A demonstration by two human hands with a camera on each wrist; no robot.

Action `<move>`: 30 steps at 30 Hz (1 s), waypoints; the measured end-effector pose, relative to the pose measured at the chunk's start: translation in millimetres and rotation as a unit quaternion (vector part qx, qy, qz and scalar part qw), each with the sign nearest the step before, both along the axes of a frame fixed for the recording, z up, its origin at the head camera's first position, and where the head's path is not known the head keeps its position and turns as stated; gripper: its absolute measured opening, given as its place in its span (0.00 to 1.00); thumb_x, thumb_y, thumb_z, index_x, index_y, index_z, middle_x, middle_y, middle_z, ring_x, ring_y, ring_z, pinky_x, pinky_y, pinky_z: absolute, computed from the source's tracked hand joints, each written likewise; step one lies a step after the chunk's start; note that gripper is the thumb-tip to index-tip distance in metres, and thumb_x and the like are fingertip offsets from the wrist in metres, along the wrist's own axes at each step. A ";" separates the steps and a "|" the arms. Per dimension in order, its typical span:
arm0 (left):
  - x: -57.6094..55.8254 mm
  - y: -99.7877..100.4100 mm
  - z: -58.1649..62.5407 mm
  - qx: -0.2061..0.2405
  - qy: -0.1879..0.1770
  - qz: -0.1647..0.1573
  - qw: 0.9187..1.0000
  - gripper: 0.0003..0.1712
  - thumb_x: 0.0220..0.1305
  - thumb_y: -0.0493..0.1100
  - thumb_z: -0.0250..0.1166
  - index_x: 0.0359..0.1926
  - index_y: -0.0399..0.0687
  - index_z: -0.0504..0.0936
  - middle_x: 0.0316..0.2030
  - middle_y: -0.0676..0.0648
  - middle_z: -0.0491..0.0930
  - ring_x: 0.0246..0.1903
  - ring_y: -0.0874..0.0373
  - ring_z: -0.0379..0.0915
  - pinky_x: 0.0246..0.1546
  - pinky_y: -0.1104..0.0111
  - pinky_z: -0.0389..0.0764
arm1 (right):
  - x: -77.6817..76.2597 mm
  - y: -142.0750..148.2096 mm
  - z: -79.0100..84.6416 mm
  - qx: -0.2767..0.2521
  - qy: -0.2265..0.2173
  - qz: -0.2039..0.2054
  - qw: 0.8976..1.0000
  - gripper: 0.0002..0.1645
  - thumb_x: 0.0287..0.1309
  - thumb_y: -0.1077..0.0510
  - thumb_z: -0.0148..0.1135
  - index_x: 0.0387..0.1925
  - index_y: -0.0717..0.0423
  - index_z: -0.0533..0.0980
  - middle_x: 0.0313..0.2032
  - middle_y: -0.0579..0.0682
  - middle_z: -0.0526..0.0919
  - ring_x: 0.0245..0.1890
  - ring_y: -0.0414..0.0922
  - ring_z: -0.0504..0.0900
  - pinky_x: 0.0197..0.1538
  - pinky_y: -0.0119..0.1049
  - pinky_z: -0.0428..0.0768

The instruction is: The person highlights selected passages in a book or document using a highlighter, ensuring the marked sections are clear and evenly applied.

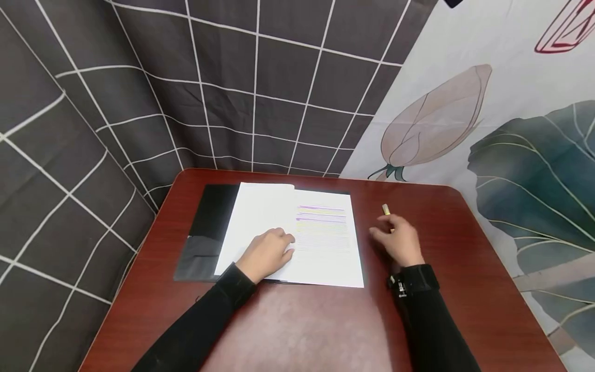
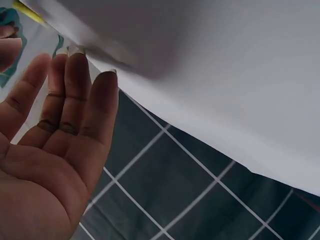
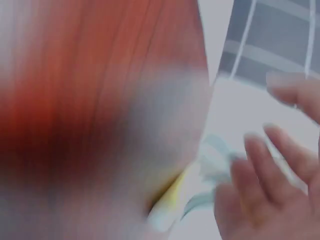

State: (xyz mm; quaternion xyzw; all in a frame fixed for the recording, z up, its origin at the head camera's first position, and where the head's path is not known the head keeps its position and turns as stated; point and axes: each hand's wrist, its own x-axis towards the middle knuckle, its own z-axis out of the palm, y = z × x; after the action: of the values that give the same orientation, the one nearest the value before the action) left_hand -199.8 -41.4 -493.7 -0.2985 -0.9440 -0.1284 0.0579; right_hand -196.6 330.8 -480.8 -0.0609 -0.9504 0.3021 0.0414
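Note:
An open document with white pages (image 1: 265, 206) lies in a black folder (image 1: 211, 212) on the table. Purple and yellow highlighted lines run across the upper part of its right page (image 1: 325, 243). My left hand (image 1: 266, 254) rests on the document near the fold, fingers relaxed; in the left wrist view the fingertips (image 2: 105, 82) meet the white paper. To the right of the document, my right hand (image 1: 400, 240) is over the table beside a yellow highlighter with a pale end (image 1: 386, 208). The right wrist view, blurred, shows loosely bent fingers apart from the highlighter (image 3: 172, 197).
The red-brown wooden table (image 1: 465, 289) has rounded far corners. Behind and left of it hangs a dark grey cloth with a white grid (image 1: 223, 103). A white cloth with leaf and bud prints (image 1: 432, 119) hangs along the right.

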 end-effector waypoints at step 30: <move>-36.0 -105.0 9.6 0.044 -0.184 0.215 0.958 0.45 0.81 0.57 0.68 0.83 0.31 0.69 0.75 0.26 0.79 0.69 0.31 0.82 0.76 0.37 0.80 | 17.0 -97.4 -9.0 0.130 -0.107 0.226 0.959 0.47 0.63 0.45 0.84 0.80 0.51 0.78 0.84 0.60 0.74 0.88 0.65 0.67 0.85 0.67 0.70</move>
State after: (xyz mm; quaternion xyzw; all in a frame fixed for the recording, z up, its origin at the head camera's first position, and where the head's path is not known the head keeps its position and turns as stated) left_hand -235.7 -146.4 -484.1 -0.0570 -0.9736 -0.2070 -0.0774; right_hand -179.5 233.5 -489.9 0.1298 -0.9694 0.1691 -0.1220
